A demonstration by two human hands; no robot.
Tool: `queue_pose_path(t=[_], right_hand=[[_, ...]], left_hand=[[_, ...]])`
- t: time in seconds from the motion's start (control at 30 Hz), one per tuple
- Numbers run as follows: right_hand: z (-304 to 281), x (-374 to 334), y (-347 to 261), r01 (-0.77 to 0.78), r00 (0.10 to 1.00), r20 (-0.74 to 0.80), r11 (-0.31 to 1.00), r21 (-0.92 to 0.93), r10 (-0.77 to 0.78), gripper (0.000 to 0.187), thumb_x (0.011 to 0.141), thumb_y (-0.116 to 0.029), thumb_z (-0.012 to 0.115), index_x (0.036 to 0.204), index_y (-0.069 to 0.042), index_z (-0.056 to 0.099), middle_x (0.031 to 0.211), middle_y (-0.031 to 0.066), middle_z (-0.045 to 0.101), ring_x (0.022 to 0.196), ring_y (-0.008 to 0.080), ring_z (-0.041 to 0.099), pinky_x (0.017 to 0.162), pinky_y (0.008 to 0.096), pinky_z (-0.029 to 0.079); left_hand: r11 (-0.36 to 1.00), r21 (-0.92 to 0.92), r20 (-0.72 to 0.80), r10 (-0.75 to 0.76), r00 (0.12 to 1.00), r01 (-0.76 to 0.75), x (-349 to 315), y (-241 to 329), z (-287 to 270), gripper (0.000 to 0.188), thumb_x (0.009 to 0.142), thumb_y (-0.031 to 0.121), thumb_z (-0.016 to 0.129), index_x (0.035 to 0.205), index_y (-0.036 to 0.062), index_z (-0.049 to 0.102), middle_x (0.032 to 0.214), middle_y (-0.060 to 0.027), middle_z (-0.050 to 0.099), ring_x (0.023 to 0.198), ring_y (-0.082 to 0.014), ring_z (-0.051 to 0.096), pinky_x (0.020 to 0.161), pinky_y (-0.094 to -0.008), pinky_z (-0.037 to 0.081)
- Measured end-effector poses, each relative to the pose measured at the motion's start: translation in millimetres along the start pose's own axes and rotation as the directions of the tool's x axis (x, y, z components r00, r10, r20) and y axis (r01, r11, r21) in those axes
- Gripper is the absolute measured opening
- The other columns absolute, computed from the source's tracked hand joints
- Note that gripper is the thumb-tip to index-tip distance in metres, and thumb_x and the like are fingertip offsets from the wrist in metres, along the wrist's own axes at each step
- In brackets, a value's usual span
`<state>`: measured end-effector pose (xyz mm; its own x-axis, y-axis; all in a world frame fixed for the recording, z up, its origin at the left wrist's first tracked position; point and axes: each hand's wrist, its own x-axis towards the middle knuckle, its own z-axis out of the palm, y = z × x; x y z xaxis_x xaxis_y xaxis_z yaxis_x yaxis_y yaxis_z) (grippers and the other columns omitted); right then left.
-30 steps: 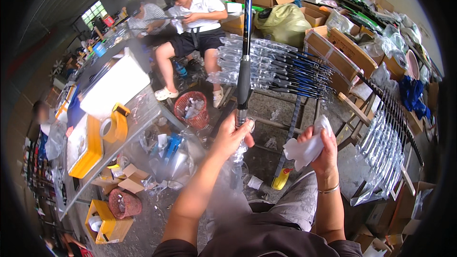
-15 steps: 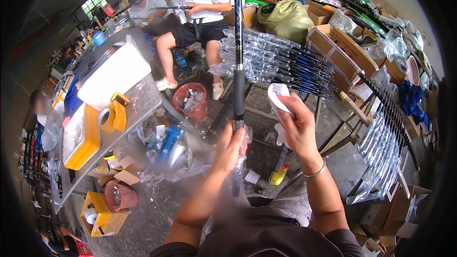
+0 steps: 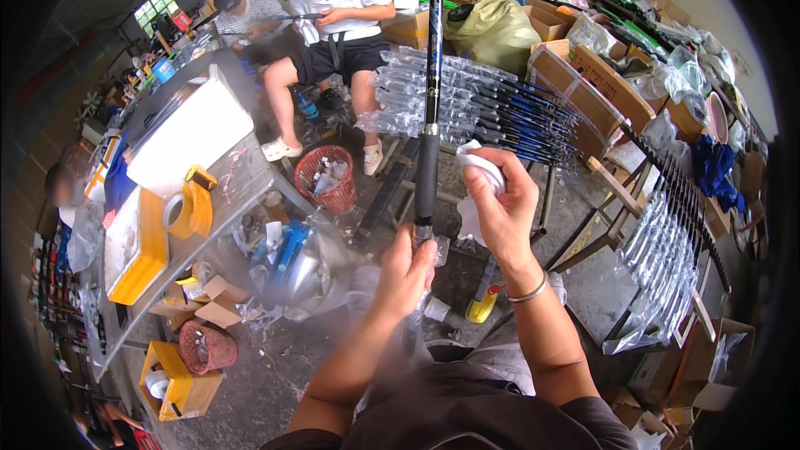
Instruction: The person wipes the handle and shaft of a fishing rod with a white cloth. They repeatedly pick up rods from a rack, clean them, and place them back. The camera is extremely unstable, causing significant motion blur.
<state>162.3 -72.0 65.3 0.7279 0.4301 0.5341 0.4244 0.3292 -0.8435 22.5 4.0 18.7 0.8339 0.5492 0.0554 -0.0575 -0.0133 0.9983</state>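
Observation:
A black fishing rod (image 3: 427, 168) with a dark foam grip stands upright in front of me. Its lower end is wrapped in clear plastic, and my left hand (image 3: 406, 272) is closed around it there. To the right of the rod, my right hand (image 3: 504, 204) pinches a folded white cloth (image 3: 477, 168), part of which hangs below the fingers. The cloth is close to the foam grip; whether it touches the rod I cannot tell. A metal bangle circles my right wrist. The rod's top runs out of the picture.
Plastic-sleeved fishing rods (image 3: 467, 100) lie on a metal rack ahead, and more bagged rods (image 3: 658, 267) rest at right. A table (image 3: 242, 192) at left holds tape rolls (image 3: 177, 215). A red basket (image 3: 327, 183) stands before two seated people. A yellow-handled tool (image 3: 482, 307) is below my right hand.
The rod has shifted slightly to the right along with my left hand. My right hand with the cloth has moved a little left, nearer to the rod.

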Motion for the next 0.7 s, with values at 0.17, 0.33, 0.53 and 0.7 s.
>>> queue_pose_path(t=[0.17, 0.33, 0.53, 0.7], right_hand=[[17, 7, -4, 0.249, 0.968, -0.01, 0.965, -0.087, -0.251, 0.017, 0.081, 0.001, 0.064, 0.098, 0.001, 0.063, 0.083, 0.0111, 0.064, 0.07, 0.0181, 0.061, 0.064, 0.0266, 0.047], [18, 3, -10, 0.326, 0.942, 0.026, 0.891, -0.316, -0.336, 0.02, 0.076, 0.004, 0.066, 0.095, 0.0, 0.063, 0.079, 0.0118, 0.063, 0.066, 0.023, 0.061, 0.061, 0.0285, 0.047], [15, -10, -7, 0.368, 0.927, 0.073, 0.853, -0.369, -0.367, 0.019, 0.076, 0.004, 0.066, 0.094, 0.0, 0.063, 0.08, 0.0142, 0.065, 0.067, 0.0268, 0.064, 0.06, 0.0298, 0.049], [15, -27, -14, 0.331, 0.943, 0.14, 0.87, -0.365, -0.3, 0.019, 0.076, 0.005, 0.066, 0.094, 0.001, 0.063, 0.077, 0.0144, 0.065, 0.064, 0.0268, 0.065, 0.057, 0.0291, 0.05]], left_hand=[[0.998, 0.066, -0.025, 0.006, 1.0, -0.004, -4, 0, 7, 0.021, 0.097, 0.025, 0.048, 0.096, 0.0049, 0.043, 0.069, -0.0006, 0.046, 0.048, -0.0072, 0.044, 0.042, -0.0221, 0.037], [0.991, 0.124, -0.063, 0.062, 0.996, -0.054, -9, -7, 10, 0.024, 0.094, 0.025, 0.053, 0.096, 0.0021, 0.047, 0.061, -0.0001, 0.049, 0.05, -0.0092, 0.048, 0.048, -0.0259, 0.04], [0.969, 0.215, -0.134, 0.151, 0.979, -0.12, -23, -14, 19, 0.021, 0.093, 0.021, 0.053, 0.094, 0.0006, 0.048, 0.067, -0.0082, 0.055, 0.06, -0.0177, 0.053, 0.061, -0.0323, 0.043], [0.96, 0.256, -0.167, 0.161, 0.973, -0.115, -32, -28, 16, 0.02, 0.092, 0.019, 0.055, 0.096, 0.0004, 0.048, 0.072, -0.0091, 0.057, 0.061, -0.0171, 0.053, 0.059, -0.0311, 0.043]])
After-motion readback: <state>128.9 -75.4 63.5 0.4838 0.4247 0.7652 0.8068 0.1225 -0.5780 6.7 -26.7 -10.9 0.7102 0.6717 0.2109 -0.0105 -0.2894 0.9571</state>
